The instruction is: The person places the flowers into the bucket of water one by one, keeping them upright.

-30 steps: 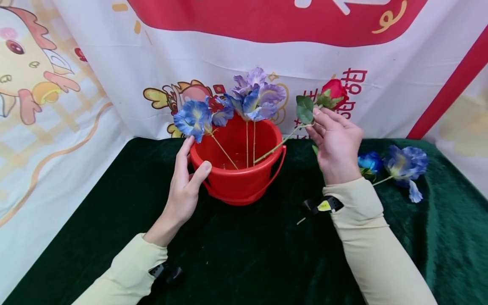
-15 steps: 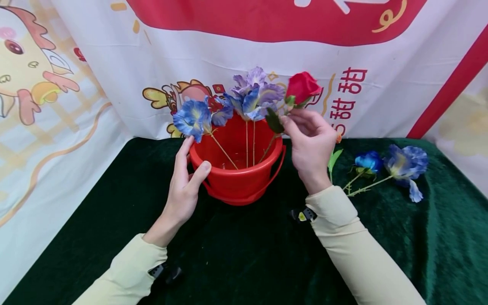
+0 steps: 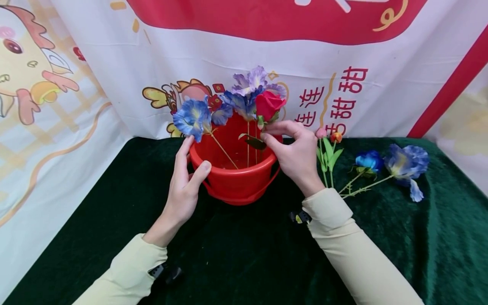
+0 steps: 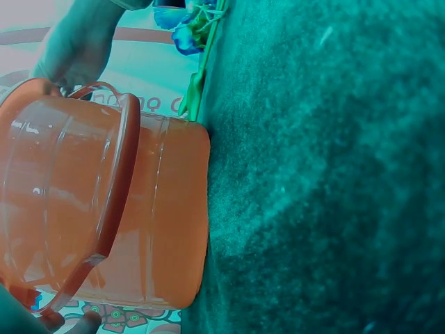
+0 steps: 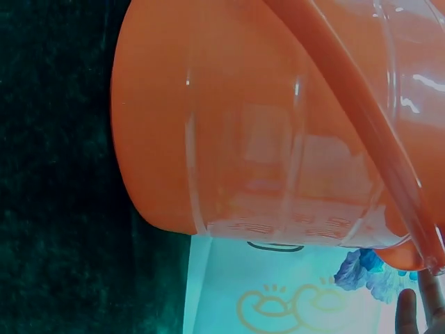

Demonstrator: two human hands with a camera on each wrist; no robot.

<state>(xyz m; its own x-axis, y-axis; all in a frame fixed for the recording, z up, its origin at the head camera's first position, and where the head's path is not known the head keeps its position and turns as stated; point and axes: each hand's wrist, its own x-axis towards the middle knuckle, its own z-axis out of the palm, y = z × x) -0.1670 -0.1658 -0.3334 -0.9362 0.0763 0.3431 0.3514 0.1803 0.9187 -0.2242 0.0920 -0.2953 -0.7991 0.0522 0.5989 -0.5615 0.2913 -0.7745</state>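
Observation:
A red rose (image 3: 269,105) with green leaves hangs over the right side of the red bucket (image 3: 238,184), its stem pinched between the thumb and fingers of my right hand (image 3: 297,154). At the bucket's left, my left hand (image 3: 181,195) holds the rim, thumb at the front and fingers along the outer side. Inside the bucket lean a blue flower (image 3: 193,118) at the left and a purple iris-like flower (image 3: 249,80) at the back, their thin stems running down into it. In the left wrist view the bucket (image 4: 170,216) stands on the cloth.
On the dark green cloth (image 3: 236,254) at the right lie a blue rose (image 3: 369,161), a blue-purple flower (image 3: 408,163), a pink tulip (image 3: 321,133) and an orange tulip (image 3: 336,137). A printed white backdrop (image 3: 183,55) hangs close behind the bucket.
My right hand has carried the red rose leftward and lowered it over the bucket, its stem now more upright. The tulips at the right have come into view. My left hand has stayed put.

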